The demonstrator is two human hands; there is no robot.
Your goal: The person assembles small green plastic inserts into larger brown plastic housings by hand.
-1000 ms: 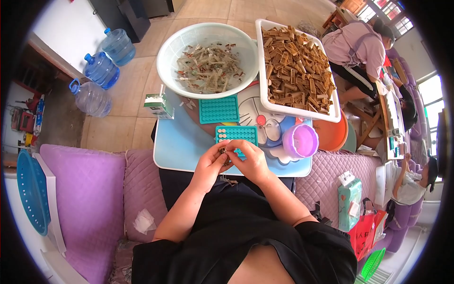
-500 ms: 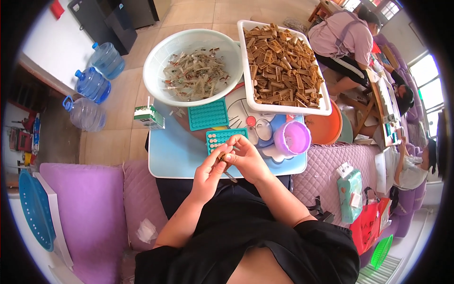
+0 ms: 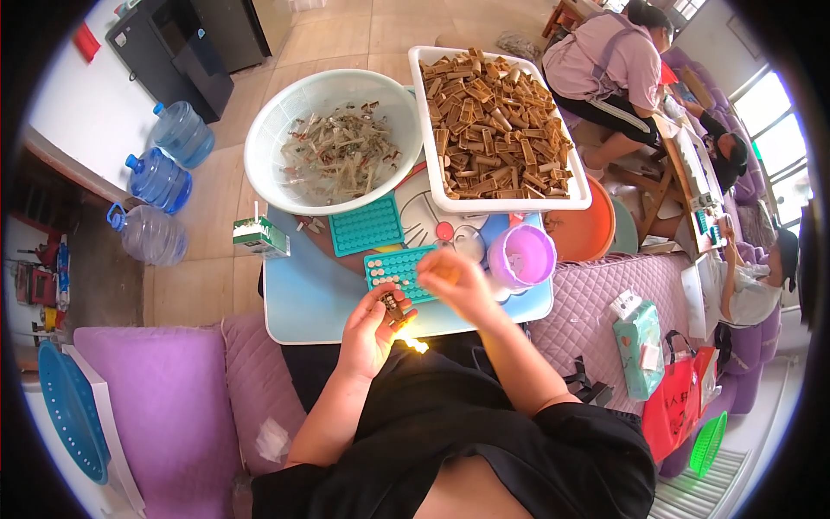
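Observation:
My left hand (image 3: 367, 344) is closed on a small brown plastic casing (image 3: 392, 304), its open side showing small inner parts. Just below the casing shines a bright yellow light (image 3: 413, 342); what it comes from is lost in the glare. My right hand (image 3: 460, 284) hovers to the right, over the near teal grid tray (image 3: 400, 260), its fingers smeared by motion. Something brownish shows near those fingers, but I cannot make out whether it is held. Small pale round discs (image 3: 377, 275) sit in the left part of that tray. Behind it lies a second teal grid tray (image 3: 367, 225).
On the blue table (image 3: 298, 303) stand a white basin (image 3: 259, 164) of thin clear pieces, a white bin (image 3: 424, 130) of brown casings and a purple tub (image 3: 523, 255). A green carton (image 3: 259, 237) is at the left edge. An orange tub (image 3: 592, 229) and a co-worker (image 3: 605, 69) are at right.
My hands have parted: the right moved up and right, the left kept the brown casing. A bright yellow light now shows below it. The whole view has shifted slightly.

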